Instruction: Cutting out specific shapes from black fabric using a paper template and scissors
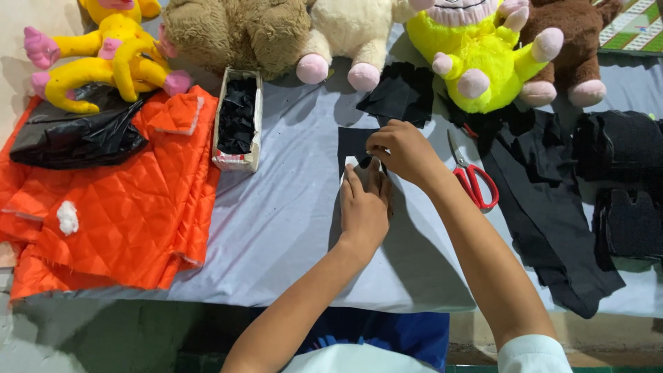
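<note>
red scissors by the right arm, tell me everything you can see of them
The red scissors lie flat on the grey table cover, just beyond the right hand and forearm, untouched. They have two red loop handles, plastic by the look, pointing toward the person, and shut grey metal blades pointing away toward the yellow plush toy. The handles rest on the edge of a black fabric strip.

Orange quilted fabric [124,200]; red-handled scissors [475,181]; grey tablecloth [290,207]; black felt [353,144].

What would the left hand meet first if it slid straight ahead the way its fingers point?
The left hand points up the table; it would likely meet the right hand pinching the black fabric piece just beyond its fingertips.
</note>
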